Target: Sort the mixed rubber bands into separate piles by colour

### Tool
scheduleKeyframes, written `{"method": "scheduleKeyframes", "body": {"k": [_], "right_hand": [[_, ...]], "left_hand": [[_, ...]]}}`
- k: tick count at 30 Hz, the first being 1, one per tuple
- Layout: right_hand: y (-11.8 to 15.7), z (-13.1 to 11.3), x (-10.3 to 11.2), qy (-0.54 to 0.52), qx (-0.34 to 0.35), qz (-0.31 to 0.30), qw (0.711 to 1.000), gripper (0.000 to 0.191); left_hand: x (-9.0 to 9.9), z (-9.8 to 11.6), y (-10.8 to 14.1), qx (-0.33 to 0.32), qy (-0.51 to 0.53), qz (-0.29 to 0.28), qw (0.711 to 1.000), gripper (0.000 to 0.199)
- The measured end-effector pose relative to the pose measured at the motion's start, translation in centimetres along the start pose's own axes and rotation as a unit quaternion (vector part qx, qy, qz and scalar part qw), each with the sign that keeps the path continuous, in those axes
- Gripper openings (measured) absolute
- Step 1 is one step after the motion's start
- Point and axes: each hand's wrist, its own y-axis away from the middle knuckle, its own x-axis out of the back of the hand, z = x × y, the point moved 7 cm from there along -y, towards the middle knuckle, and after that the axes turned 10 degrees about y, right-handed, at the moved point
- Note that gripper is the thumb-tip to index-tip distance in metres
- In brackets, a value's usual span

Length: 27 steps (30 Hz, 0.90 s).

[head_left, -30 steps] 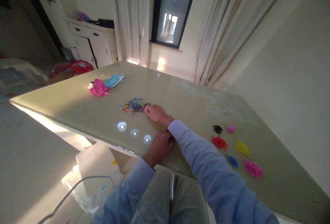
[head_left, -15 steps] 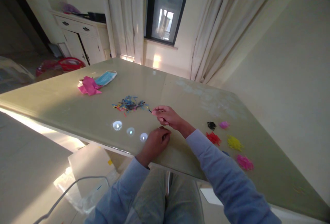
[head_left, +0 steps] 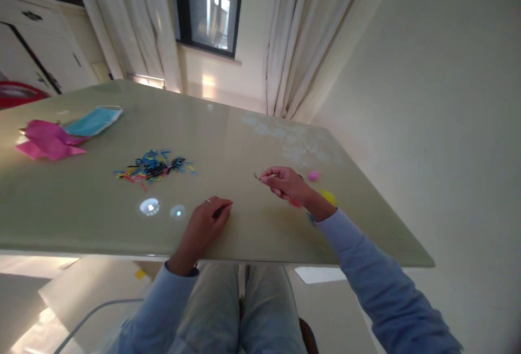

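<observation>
My right hand [head_left: 283, 183] pinches a thin black rubber band [head_left: 256, 177] between thumb and fingertips, held over the table toward the right. Resting on the tabletop near its front edge, my left hand [head_left: 208, 222] is loosely closed, with nothing visible in it. A mixed heap of rubber bands [head_left: 152, 166] in blue, black, yellow and red lies left of both hands. Behind my right hand and wrist are sorted piles: pink bands [head_left: 313, 176], yellow bands [head_left: 328, 197], red bands [head_left: 294, 202] and blue bands [head_left: 311, 218], some partly covered by the hand and forearm.
The glossy table [head_left: 244, 234] has light reflections near its front left. A blue face mask [head_left: 94, 121] and crumpled pink paper or cloth [head_left: 51, 140] lie at the far left. Behind the table are curtains [head_left: 293, 44] and a window; a wall runs along the right.
My right hand has moved right, away from the mixed heap, carrying the black band toward the sorted piles. The view has swung right; my left hand stays low on the table.
</observation>
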Motion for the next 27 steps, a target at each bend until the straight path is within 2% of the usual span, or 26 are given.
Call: {"method": "scheduleKeyframes", "body": {"k": [2,5,7,9,14,20,23,27], "right_hand": [[0.7,1.8,4.1,0.110,-0.012,0.066,0.992,0.028],[2.0,4.5,10.1,0.274,-0.033,0.185,0.943,0.016],[2.8,5.8,12.6,0.333,-0.033,0.226,0.915,0.015],[3.2,7.0,13.6,0.352,-0.030,0.234,0.906,0.018],[3.0,8.2,12.9,0.366,-0.018,0.221,0.904,0.020],[3.1,6.9,12.0,0.368,-0.001,0.228,0.902,0.019],[4.8,6.0,10.8,0.358,0.008,0.239,0.902,0.019],[8.9,6.1,6.7,0.348,0.033,0.233,0.907,0.028]], "left_hand": [[0.0,-0.1,0.0,-0.002,-0.004,-0.002,1.000,0.027],[0.0,-0.3,-0.1,-0.001,-0.012,-0.005,1.000,0.027],[0.0,-0.4,-0.1,0.001,-0.016,-0.009,1.000,0.027],[-0.1,-0.4,-0.1,0.002,-0.019,-0.010,1.000,0.028],[0.0,-0.5,0.0,0.007,-0.029,-0.009,1.000,0.028],[0.2,-0.3,-0.1,0.013,-0.023,-0.007,1.000,0.028],[0.3,-0.3,-0.2,0.020,-0.015,-0.008,1.000,0.028],[0.4,-0.5,-0.2,0.034,-0.003,-0.011,0.999,0.029]]}}
